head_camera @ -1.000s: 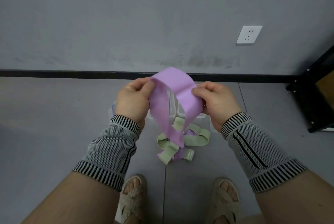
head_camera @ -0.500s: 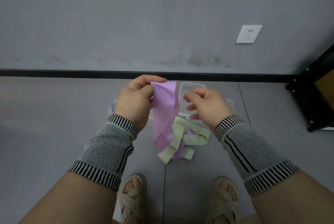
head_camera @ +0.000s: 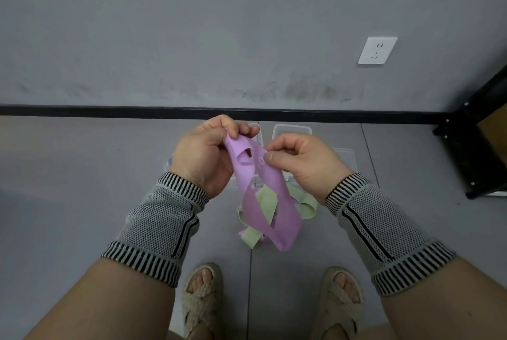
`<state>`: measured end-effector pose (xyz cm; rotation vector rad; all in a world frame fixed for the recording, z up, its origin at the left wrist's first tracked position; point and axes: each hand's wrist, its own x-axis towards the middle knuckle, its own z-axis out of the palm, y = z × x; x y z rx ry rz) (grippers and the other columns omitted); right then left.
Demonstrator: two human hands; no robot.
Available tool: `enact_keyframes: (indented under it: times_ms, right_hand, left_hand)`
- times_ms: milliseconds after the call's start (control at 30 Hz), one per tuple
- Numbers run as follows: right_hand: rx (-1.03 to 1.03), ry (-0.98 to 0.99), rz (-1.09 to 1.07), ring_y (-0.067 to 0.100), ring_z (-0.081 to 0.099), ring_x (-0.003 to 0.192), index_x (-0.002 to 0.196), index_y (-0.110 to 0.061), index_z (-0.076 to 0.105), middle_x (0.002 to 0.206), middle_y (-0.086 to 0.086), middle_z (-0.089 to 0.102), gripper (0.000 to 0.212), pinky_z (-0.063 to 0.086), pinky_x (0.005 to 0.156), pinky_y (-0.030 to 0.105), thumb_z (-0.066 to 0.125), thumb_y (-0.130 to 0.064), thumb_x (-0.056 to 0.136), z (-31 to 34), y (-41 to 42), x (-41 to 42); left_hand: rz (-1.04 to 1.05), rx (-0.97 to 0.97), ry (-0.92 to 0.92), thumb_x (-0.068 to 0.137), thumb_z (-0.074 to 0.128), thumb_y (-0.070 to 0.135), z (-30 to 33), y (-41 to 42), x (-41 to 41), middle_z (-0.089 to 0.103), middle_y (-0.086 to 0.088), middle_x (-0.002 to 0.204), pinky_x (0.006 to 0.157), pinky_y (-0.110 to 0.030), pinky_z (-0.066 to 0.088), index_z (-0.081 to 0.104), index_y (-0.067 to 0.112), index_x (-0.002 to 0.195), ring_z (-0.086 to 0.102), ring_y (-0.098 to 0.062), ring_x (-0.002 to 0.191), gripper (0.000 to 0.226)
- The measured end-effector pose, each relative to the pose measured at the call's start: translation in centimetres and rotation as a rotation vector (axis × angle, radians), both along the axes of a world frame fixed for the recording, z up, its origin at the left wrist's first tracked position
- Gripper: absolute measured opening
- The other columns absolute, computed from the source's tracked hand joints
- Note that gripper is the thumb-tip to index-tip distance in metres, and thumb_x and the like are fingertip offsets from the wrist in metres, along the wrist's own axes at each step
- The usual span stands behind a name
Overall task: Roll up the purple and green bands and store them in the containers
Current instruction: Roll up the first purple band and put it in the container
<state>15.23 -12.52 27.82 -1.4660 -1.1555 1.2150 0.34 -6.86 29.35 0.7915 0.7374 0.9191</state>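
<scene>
Since half a second ago our right hand (head_camera: 304, 164) has come back to the purple band (head_camera: 263, 191): before, it hovered apart from it with loose fingers, and now its thumb and forefinger pinch the band's upper edge. Our left hand (head_camera: 203, 155) has kept its grip, fingers and thumb curled round the top end of the band, at 9 o'clock from the right hand. Between the two hands the band is bunched into small folds, and the rest of it hangs down toward 6 o'clock as a twisted loop in the air, above the floor. Behind this loop, on the grey floor (head_camera: 82, 188), lie the green bands (head_camera: 303, 203) in a loose pile, with a little more purple band among them. At 12 o'clock from the pile stand the clear plastic containers (head_camera: 292, 129), partly hidden by our hands; we cannot tell how many there are. Both forearms wear grey knitted sleeves (head_camera: 156, 224) with striped cuffs. At 6 o'clock we see two feet in woven sandals (head_camera: 203, 298). On the wall at 1 o'clock is a white socket (head_camera: 377, 50), and at 3 o'clock a black shelf frame (head_camera: 472, 153) stands in the corner.
</scene>
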Motion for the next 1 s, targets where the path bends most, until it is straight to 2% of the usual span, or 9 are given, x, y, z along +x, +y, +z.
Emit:
enact_keyframes:
  times_ms: [100, 167, 200, 267, 433, 533, 700, 867, 1000]
  right_hand:
    - [-0.002, 0.068, -0.09, 0.02, 0.058, 0.073, 0.073, -0.017, 0.065, 0.073, 0.005, 0.064, 0.019, 0.051, 0.083, 0.043, 0.065, -0.001, 0.083, -0.1, 0.2, 0.4]
    - [-0.001, 0.125, -0.131, 0.022, 0.058, 0.076, 0.073, -0.017, 0.065, 0.076, 0.007, 0.064, 0.02, 0.05, 0.086, 0.046, 0.063, -0.001, 0.085, -0.1, 0.3, 0.6]
    - [-0.001, 0.15, -0.145, 0.021, 0.059, 0.076, 0.075, -0.015, 0.065, 0.077, 0.008, 0.064, 0.019, 0.051, 0.086, 0.046, 0.062, 0.0, 0.085, 0.0, 0.3, 0.7]
    - [0.008, 0.16, -0.164, 0.021, 0.06, 0.077, 0.077, -0.014, 0.065, 0.078, 0.008, 0.065, 0.018, 0.052, 0.086, 0.047, 0.061, 0.001, 0.086, -0.1, 0.3, 0.7]
    - [0.061, 0.136, -0.237, 0.017, 0.062, 0.076, 0.074, -0.018, 0.065, 0.076, 0.003, 0.067, 0.018, 0.053, 0.08, 0.043, 0.065, -0.003, 0.084, -0.3, 0.5, 0.6]
    - [0.102, 0.164, -0.279, 0.011, 0.061, 0.068, 0.073, -0.018, 0.064, 0.071, -0.001, 0.067, 0.02, 0.051, 0.073, 0.033, 0.066, -0.001, 0.082, -0.2, 0.4, 1.0]
    - [0.109, 0.257, -0.247, 0.013, 0.059, 0.066, 0.069, -0.014, 0.061, 0.067, 0.0, 0.065, 0.025, 0.052, 0.071, 0.031, 0.062, 0.008, 0.082, 0.1, 0.3, 1.0]
    - [0.115, 0.165, -0.162, 0.022, 0.057, 0.074, 0.06, -0.022, 0.065, 0.069, 0.003, 0.063, 0.03, 0.051, 0.083, 0.048, 0.067, 0.005, 0.075, -0.2, 0.1, 0.9]
    - [0.099, 0.123, -0.113, 0.021, 0.054, 0.073, 0.062, -0.018, 0.061, 0.069, 0.004, 0.061, 0.031, 0.047, 0.077, 0.039, 0.066, 0.01, 0.075, -0.3, 0.0, 0.6]
  left_hand:
    - [0.195, 0.068, 0.334, 0.083, 0.033, -0.013, -0.8, 0.4, -0.1, 0.066, -0.001, 0.083, 0.068, -0.026, 0.049, 0.066, 0.018, 0.067, 0.059, -0.014, 0.079, 0.048]
    - [0.273, 0.044, 0.506, 0.09, 0.043, -0.003, -1.3, 0.6, -0.3, 0.066, 0.003, 0.101, 0.08, -0.029, 0.049, 0.068, 0.024, 0.088, 0.06, -0.011, 0.096, 0.036]
    - [0.248, 0.007, 0.519, 0.093, 0.047, 0.003, -1.4, 0.5, -0.3, 0.066, 0.003, 0.106, 0.085, -0.032, 0.048, 0.066, 0.024, 0.094, 0.059, -0.012, 0.104, 0.028]
    - [0.161, -0.04, 0.527, 0.095, 0.049, 0.015, -1.2, 0.1, 0.0, 0.066, -0.001, 0.108, 0.087, -0.035, 0.048, 0.066, 0.019, 0.096, 0.061, -0.015, 0.107, 0.017]
    - [0.081, -0.059, 0.633, 0.095, 0.049, 0.037, -1.0, -0.4, 1.0, 0.071, -0.002, 0.099, 0.085, -0.036, 0.047, 0.067, 0.013, 0.093, 0.065, -0.013, 0.095, 0.029]
    - [0.016, -0.054, 0.672, 0.093, 0.05, 0.035, -1.2, -0.6, 1.1, 0.071, -0.001, 0.103, 0.088, -0.036, 0.046, 0.067, 0.013, 0.101, 0.064, -0.014, 0.099, 0.029]
    - [-0.068, 0.017, 0.648, 0.092, 0.055, 0.036, -1.4, -1.0, 1.5, 0.071, 0.002, 0.106, 0.087, -0.035, 0.047, 0.067, 0.016, 0.109, 0.064, -0.01, 0.103, 0.03]
    - [-0.033, 0.035, 0.579, 0.09, 0.059, 0.021, -1.2, -0.9, 1.3, 0.072, 0.0, 0.092, 0.075, -0.028, 0.044, 0.068, 0.019, 0.091, 0.067, -0.011, 0.092, 0.009]
    - [0.018, 0.055, 0.545, 0.087, 0.063, 0.011, -1.1, -0.6, 1.0, 0.066, -0.001, 0.085, 0.072, -0.025, 0.045, 0.065, 0.017, 0.083, 0.06, -0.013, 0.084, 0.008]
